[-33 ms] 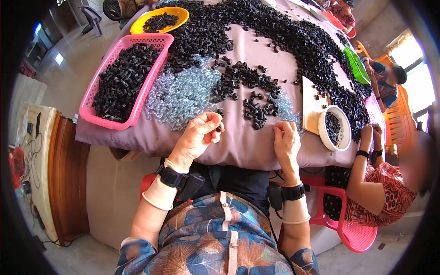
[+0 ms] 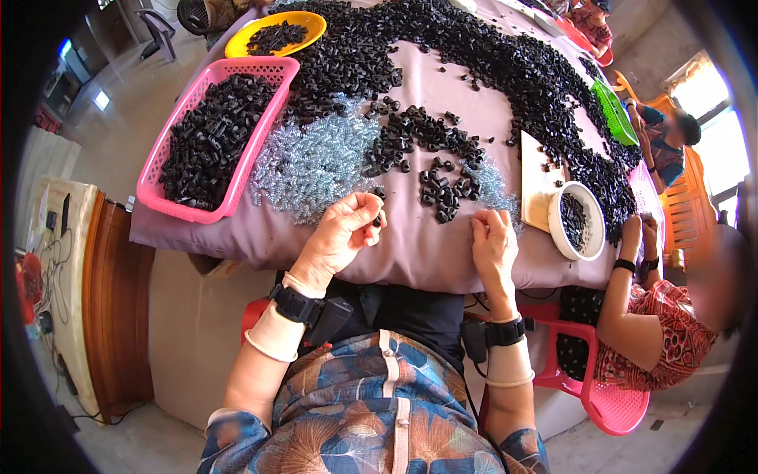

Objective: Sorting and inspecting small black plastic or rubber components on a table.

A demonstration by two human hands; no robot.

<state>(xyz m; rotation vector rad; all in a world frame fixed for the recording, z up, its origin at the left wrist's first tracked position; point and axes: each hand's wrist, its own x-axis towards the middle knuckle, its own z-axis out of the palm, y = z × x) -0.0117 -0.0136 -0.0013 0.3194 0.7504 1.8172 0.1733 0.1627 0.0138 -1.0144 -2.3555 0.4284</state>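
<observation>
My left hand (image 2: 346,235) is curled near the table's front edge and pinches a small black piece (image 2: 378,222) between thumb and fingers. My right hand (image 2: 493,239) lies palm down on the mauve cloth (image 2: 410,257), fingertips at the fringe of the clear springs (image 2: 496,188). Whether it holds anything is hidden. A bigger pile of clear springs (image 2: 312,164) lies just beyond my left hand. Between my hands sits a loose cluster of black pieces (image 2: 442,189). A large heap of black pieces (image 2: 442,55) covers the far half of the table.
A pink basket (image 2: 264,118) of black pieces stands at the left, a yellow bowl (image 2: 314,24) behind it. Right of my right hand are a white board (image 2: 535,197) and a white bowl (image 2: 555,225). Another person (image 2: 647,324) sits at the right on a pink chair (image 2: 612,403).
</observation>
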